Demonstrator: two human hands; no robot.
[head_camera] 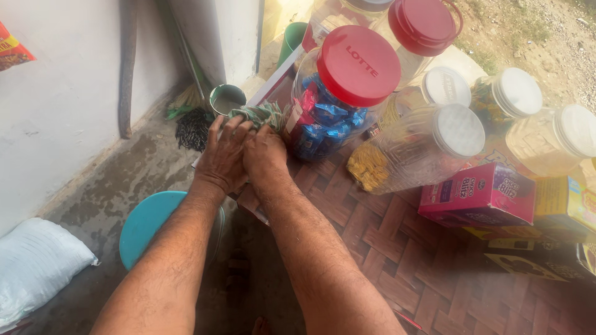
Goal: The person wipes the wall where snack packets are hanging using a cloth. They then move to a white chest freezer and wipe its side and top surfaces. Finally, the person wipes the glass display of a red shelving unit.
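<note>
My left hand [222, 155] and my right hand [266, 154] press together at the near left corner of a table [372, 248] with a brown brick-pattern cover. Both grip a bunched green and white cloth [259, 114], which sticks out above my fingers. Right beside the cloth stands a clear plastic jar [329, 115] with a red lid, full of blue and red wrapped sweets. The cloth touches or nearly touches its side.
More clear jars with white lids [459, 130] and a red lid [422, 22] crowd the table's far side. A pink box [481, 195] and a yellow box [565, 201] lie at right. Below are a teal stool [149, 220], a metal cup [226, 99], a white sack [34, 267].
</note>
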